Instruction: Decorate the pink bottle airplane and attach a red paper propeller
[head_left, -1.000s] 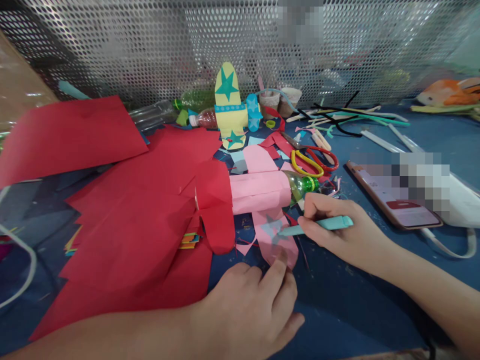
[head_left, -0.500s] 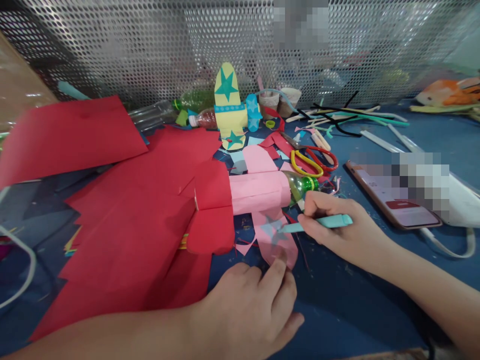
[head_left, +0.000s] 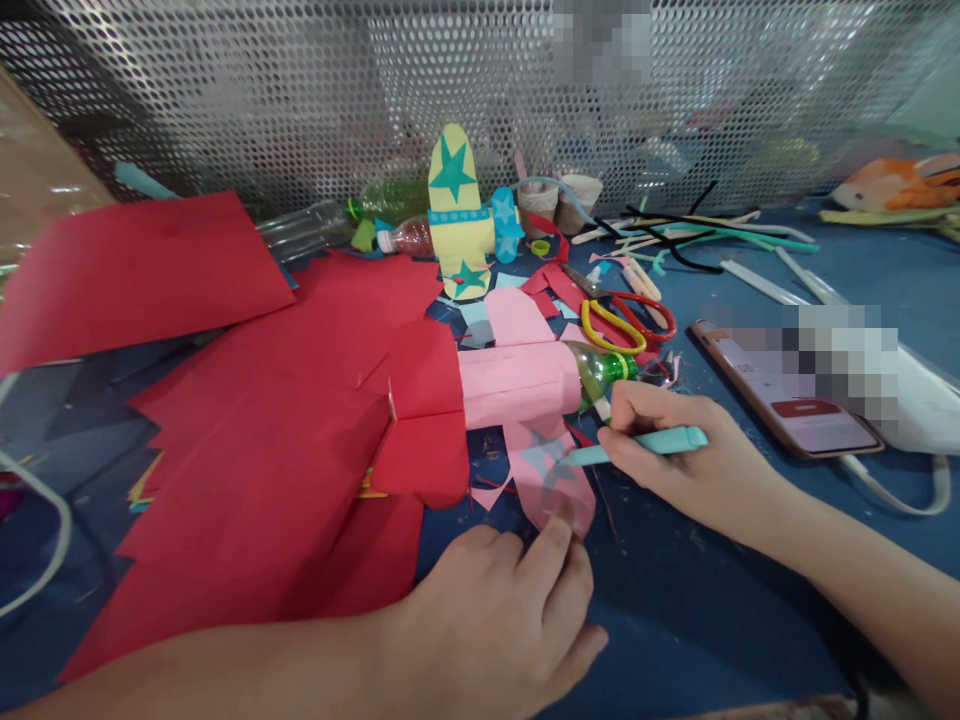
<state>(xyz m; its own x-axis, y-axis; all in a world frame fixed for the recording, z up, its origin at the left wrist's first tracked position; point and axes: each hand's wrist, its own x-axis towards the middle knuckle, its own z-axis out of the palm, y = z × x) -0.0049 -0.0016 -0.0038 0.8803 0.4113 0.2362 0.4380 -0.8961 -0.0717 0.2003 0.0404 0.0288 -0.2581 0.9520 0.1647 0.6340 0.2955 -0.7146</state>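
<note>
My right hand (head_left: 679,455) is closed round a light-blue pen (head_left: 637,446) whose tip touches a pale blue star on a pink paper piece (head_left: 551,470). My left hand (head_left: 499,610) rests on the blue table, its fingertips pressing the lower end of that pink piece. Just behind lies a green plastic bottle (head_left: 600,371) wrapped in pink paper (head_left: 517,380), with red paper (head_left: 424,410) folded round its left end.
Large red sheets (head_left: 225,440) cover the left of the table. Behind are a yellow paper plane with teal stars (head_left: 459,215), scissors with red and yellow handles (head_left: 622,320), cups, pipe cleaners and sticks. A phone (head_left: 787,385) lies at right. A perforated metal wall closes the back.
The red paper flap at the bottle's left end has settled slightly flatter. Both hands and the pen stay almost where they were.
</note>
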